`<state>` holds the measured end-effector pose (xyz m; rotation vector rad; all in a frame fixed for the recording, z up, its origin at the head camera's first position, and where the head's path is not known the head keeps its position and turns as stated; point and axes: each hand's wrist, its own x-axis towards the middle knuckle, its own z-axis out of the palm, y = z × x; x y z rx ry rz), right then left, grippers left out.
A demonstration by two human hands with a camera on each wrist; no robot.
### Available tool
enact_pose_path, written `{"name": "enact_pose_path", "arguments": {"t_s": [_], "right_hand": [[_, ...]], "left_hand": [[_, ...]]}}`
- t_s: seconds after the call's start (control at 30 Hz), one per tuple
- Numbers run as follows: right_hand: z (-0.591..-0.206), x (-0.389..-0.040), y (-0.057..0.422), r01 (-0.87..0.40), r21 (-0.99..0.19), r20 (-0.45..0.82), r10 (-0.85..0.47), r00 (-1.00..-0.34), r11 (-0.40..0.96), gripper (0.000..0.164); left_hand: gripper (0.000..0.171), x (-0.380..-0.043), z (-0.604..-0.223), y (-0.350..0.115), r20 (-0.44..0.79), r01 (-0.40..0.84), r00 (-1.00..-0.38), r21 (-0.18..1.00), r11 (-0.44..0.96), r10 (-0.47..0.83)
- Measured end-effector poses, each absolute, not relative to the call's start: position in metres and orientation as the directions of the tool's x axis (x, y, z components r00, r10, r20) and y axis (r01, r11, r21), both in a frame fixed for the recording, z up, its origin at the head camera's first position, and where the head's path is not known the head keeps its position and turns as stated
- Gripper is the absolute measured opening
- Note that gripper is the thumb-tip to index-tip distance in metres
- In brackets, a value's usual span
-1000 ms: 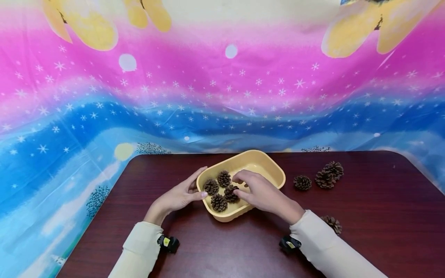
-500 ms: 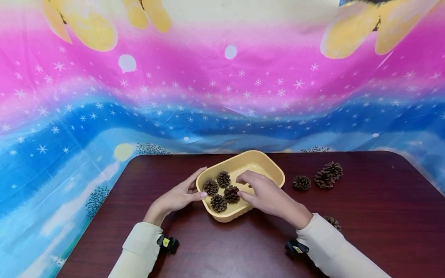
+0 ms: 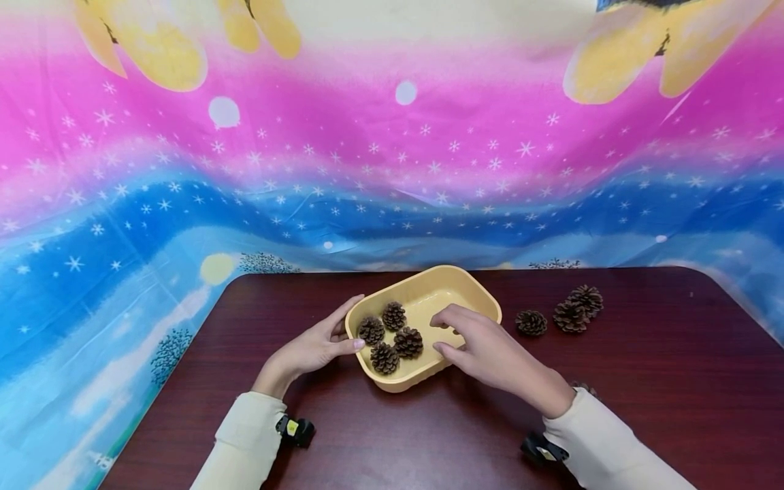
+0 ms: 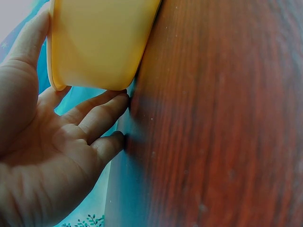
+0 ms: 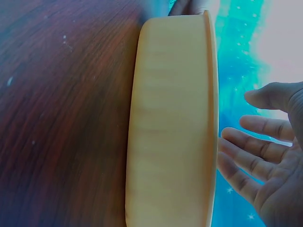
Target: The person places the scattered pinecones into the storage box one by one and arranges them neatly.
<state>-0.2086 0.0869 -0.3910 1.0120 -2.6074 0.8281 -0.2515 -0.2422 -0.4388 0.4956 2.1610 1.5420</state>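
Note:
In the head view, a yellow plastic tub (image 3: pixel 471 297) stands at an angle on the table. Several pine cones (image 3: pixel 384 358) sit together at its left end. My left hand (image 3: pixel 315 346) holds the tub's left end, thumb on the rim and index finger along the far corner. The left wrist view shows my other left fingers (image 4: pixel 106 116) low beside the tub wall and the tabletop. My right hand (image 3: pixel 490 344) hovers over the tub's right half, fingers apart and loosely bent. Nothing is between them in the right wrist view.
Right of the tub lie a single pine cone (image 3: pixel 531 323) and two touching pine cones (image 3: pixel 578 308). Another pine cone (image 3: pixel 584 388) is mostly hidden behind my right wrist. The dark red wooden table (image 3: pixel 380 435) ends at a printed cloth backdrop (image 3: pixel 392 170).
My right hand has drawn away to the right from the nearest pine cone in the tub, its fingers spreading. The left hand, the tub and the pine cones keep their places.

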Motion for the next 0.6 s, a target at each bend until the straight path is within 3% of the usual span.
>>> {"name": "enact_pose_path", "arguments": {"t_s": [0.23,0.6], "right_hand": [[-0.389,-0.203,0.099,-0.641,-0.465,0.365,-0.528,-0.767,0.611,0.025],[-0.389,-0.195,0.116,-0.652,-0.402,0.415,-0.508,-0.755,0.642,0.025]], "left_hand": [[0.092,-0.251,-0.438,-0.242,-0.139,0.042,-0.839,0.947,0.318,0.526],[0.093,-0.251,-0.439,-0.242,-0.141,0.039,-0.839,0.948,0.316,0.526]]}}
